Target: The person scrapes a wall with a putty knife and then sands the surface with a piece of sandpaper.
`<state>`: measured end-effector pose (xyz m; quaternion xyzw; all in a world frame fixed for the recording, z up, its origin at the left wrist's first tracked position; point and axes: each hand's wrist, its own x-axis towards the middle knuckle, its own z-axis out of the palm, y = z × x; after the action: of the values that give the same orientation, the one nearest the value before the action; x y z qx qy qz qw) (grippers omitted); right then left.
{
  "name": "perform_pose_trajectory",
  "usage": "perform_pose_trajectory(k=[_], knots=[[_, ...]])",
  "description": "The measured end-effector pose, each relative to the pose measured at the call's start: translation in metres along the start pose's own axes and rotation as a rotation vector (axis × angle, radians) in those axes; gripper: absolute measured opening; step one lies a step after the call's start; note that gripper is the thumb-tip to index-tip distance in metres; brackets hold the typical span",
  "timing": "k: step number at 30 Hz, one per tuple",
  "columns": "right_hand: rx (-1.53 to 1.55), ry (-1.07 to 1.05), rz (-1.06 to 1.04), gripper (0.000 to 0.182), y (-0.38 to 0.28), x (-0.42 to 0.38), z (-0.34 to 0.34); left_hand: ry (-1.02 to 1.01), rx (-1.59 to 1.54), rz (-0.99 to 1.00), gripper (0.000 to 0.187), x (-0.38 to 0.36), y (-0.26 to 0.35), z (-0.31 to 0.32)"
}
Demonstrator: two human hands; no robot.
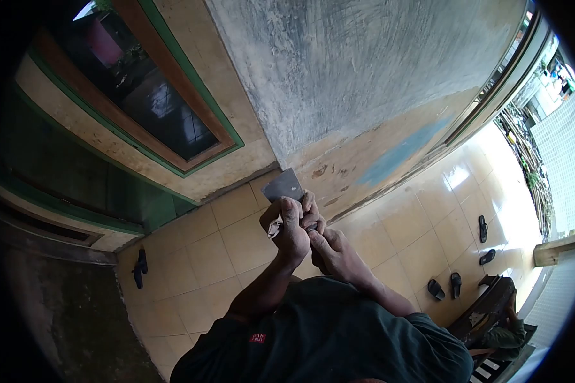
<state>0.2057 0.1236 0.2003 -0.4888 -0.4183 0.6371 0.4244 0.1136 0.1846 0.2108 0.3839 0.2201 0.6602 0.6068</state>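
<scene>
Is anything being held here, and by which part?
A flat scraper, gripped below its blade: the left hand and right hand close around that end, hiding most of it.

Matt grey metal-looking blade [283, 186], glossy beige floor tiles [227, 252], rough streaky grey wall [338, 64]

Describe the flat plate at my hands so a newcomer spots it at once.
Start at the wall smeared grey and white, then drop to its lower left corner. Just below, the left hand and right hand meet, with the plate jutting up. It is dark grey and straight-edged, unlike the crumpled whitish scrap by the left hand.
</scene>
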Motion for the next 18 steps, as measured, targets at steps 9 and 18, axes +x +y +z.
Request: perform_pose_trajectory(k=[9,18], knots=[[0.075,-0.045,-0.026,0.034,-0.013,-0.007,0.004,0.071,-0.006,-0.005,0.046,0.002,0.008,0.007],[0.670,-0.416,-0.101,0.033,0.036,0.015,-0.009,0.014,0.070,0.021,0.047,0.007,0.005,0.003]])
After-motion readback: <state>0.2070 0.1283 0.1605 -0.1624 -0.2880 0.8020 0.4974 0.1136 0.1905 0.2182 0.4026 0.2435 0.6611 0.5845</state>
